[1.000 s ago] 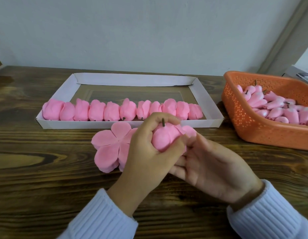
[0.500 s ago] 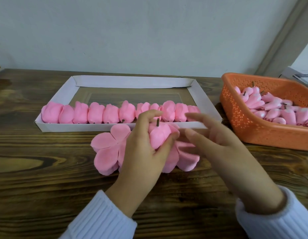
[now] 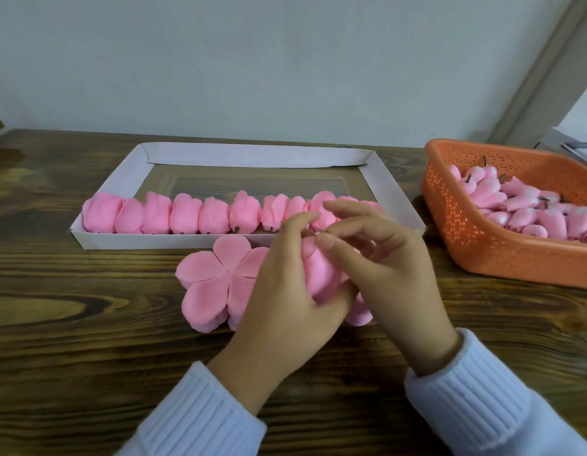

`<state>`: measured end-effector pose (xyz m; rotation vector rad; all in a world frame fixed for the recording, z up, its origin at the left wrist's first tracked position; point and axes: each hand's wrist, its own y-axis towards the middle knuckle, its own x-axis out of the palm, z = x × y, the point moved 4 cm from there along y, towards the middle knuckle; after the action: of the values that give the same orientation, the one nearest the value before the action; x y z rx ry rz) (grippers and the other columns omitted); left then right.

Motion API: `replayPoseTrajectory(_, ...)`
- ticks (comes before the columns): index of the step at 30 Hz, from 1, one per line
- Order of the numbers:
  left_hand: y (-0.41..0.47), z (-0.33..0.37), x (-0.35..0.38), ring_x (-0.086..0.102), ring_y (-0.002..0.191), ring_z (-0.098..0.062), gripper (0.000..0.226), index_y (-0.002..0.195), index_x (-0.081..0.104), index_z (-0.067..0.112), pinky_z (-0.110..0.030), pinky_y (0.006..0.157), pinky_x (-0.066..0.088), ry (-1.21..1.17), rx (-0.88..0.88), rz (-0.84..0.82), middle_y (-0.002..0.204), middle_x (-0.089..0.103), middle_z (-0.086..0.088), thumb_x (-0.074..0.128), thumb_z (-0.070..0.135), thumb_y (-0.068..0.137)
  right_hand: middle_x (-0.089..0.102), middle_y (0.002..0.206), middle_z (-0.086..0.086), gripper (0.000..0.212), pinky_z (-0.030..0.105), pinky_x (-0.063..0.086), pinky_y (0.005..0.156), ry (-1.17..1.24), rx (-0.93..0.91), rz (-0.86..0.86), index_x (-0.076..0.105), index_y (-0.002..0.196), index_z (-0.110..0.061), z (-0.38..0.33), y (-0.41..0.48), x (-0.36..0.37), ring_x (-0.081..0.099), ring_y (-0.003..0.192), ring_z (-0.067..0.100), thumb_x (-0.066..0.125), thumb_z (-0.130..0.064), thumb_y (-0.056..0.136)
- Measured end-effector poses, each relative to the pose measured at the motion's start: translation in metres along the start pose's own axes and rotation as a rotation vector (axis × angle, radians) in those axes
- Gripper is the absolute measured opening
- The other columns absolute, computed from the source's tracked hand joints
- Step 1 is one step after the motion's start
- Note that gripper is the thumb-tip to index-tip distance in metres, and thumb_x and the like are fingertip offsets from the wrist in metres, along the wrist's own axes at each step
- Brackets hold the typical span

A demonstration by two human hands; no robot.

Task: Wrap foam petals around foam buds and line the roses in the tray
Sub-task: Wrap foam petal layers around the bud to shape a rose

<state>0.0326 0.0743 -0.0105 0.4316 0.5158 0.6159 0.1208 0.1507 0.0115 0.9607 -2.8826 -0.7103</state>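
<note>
Roses (image 3: 186, 213) in a row along near side of tray (image 3: 121, 240), flat petals (image 3: 219, 278) on table just before it, left hand (image 3: 285, 291) gripping bud (image 3: 318, 271), right hand (image 3: 384, 268) loose-fingered, thumb on bud top, basket (image 3: 483, 245) of spare buds (image 3: 529, 209) far right

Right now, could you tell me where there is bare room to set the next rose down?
The tray floor behind the row of roses is bare to the far wall. The front row looks full; the basket is crowded with buds.

The tray (image 3: 252, 155) lies near the table's (image 3: 71, 324) far edge, with roses (image 3: 186, 213) lined along its near wall. Petals (image 3: 216, 278) lie before it, and the basket (image 3: 483, 258) stands at the right edge.
</note>
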Motion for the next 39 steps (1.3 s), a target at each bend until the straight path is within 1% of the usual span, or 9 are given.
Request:
replayPoseTrajectory(4, 0.0, 0.012, -0.006, 0.046, 0.124, -0.018, 0.066, 0.132, 0.036, 0.021, -0.043, 0.103, 0.039, 0.076, 0.157, 0.057, 0.129, 0.05, 0.007, 0.063, 0.033, 0.074, 0.06, 0.126, -0.008, 0.008, 0.036, 0.039, 0.106, -0.262, -0.119, 0.043, 0.072, 0.08, -0.03, -0.006, 0.0, -0.009, 0.05, 0.125, 0.008, 0.069, -0.022, 0.079)
replayPoseTrajectory(9, 0.001, 0.016, -0.009, 0.049, 0.125, -0.013, 0.073, 0.136, 0.027, 0.027, -0.058, 0.102, 0.024, 0.166, 0.178, 0.044, 0.116, 0.055, 0.027, 0.057, 0.036, 0.07, 0.045, 0.144, 0.0, 0.014, 0.051, 0.028, 0.113, -0.32, -0.224, -0.159, 0.07, 0.086, -0.027, -0.012, -0.001, -0.002, 0.031, 0.142, 0.021, 0.07, -0.015, 0.079)
replayPoseTrajectory(12, 0.002, 0.015, -0.009, 0.052, 0.12, -0.005, 0.075, 0.135, 0.028, 0.027, -0.055, 0.105, 0.02, 0.239, 0.175, 0.015, 0.103, 0.054, 0.034, 0.055, 0.041, 0.066, 0.04, 0.147, 0.0, 0.013, 0.052, 0.026, 0.114, -0.349, -0.254, -0.248, 0.069, 0.089, -0.029, -0.015, -0.003, 0.0, 0.023, 0.145, 0.019, 0.072, -0.02, 0.08)
replayPoseTrajectory(14, 0.002, 0.014, -0.007, 0.05, 0.112, 0.011, 0.076, 0.135, 0.029, 0.03, -0.049, 0.105, 0.029, 0.173, 0.152, -0.03, 0.093, 0.057, 0.035, 0.056, 0.041, 0.065, 0.041, 0.146, 0.002, 0.012, 0.053, 0.028, 0.112, -0.367, -0.291, -0.257, 0.069, 0.091, -0.029, -0.016, -0.004, 0.001, 0.024, 0.145, 0.02, 0.07, -0.023, 0.081)
replayPoseTrajectory(17, 0.002, 0.011, -0.006, 0.06, 0.092, 0.01, 0.078, 0.133, 0.033, 0.038, -0.02, 0.083, 0.051, 0.006, 0.058, -0.063, 0.096, 0.063, 0.026, 0.069, 0.033, 0.064, 0.046, 0.142, 0.004, 0.01, 0.053, 0.031, 0.11, -0.351, -0.334, -0.217, 0.069, 0.09, -0.026, -0.017, -0.006, 0.002, 0.029, 0.142, 0.024, 0.065, -0.02, 0.083)
replayPoseTrajectory(20, 0.002, 0.008, -0.006, 0.063, 0.086, 0.009, 0.08, 0.124, 0.036, 0.046, -0.003, 0.066, 0.045, -0.071, 0.024, -0.048, 0.1, 0.061, 0.025, 0.077, 0.009, 0.067, 0.05, 0.136, 0.002, 0.011, 0.05, 0.034, 0.11, -0.297, -0.337, -0.157, 0.069, 0.089, -0.023, -0.017, -0.007, 0.001, 0.038, 0.137, 0.024, 0.062, -0.018, 0.084)
replayPoseTrajectory(28, 0.002, 0.003, -0.003, 0.064, 0.088, 0.001, 0.065, 0.122, 0.046, 0.039, -0.01, 0.068, 0.05, -0.145, -0.074, -0.071, 0.103, 0.061, 0.016, 0.077, 0.008, 0.074, 0.061, 0.121, -0.008, 0.009, 0.024, 0.04, 0.099, -0.199, -0.253, -0.047, 0.067, 0.086, -0.026, -0.015, -0.005, -0.006, 0.055, 0.119, 0.013, 0.059, -0.021, 0.086)
replayPoseTrajectory(35, 0.001, -0.002, -0.003, 0.06, 0.087, 0.007, 0.064, 0.128, 0.047, 0.029, -0.007, 0.063, 0.047, 0.01, -0.064, -0.03, 0.09, 0.063, 0.02, 0.079, 0.016, 0.074, 0.064, 0.108, -0.008, 0.009, 0.027, 0.045, 0.093, -0.191, -0.2, -0.042, 0.065, 0.082, -0.027, -0.01, -0.002, -0.007, 0.059, 0.112, 0.014, 0.056, -0.024, 0.085)
replayPoseTrajectory(39, 0.0, 0.0, -0.002, 0.06, 0.082, -0.005, 0.086, 0.138, 0.018, 0.041, -0.026, 0.064, 0.05, 0.197, -0.001, -0.108, 0.087, 0.065, 0.01, 0.076, 0.019, 0.077, 0.059, 0.076, -0.012, 0.016, 0.021, 0.044, 0.061, -0.224, -0.117, -0.154, 0.062, 0.092, -0.022, -0.009, -0.001, -0.007, 0.056, 0.068, 0.006, 0.053, -0.034, 0.086)
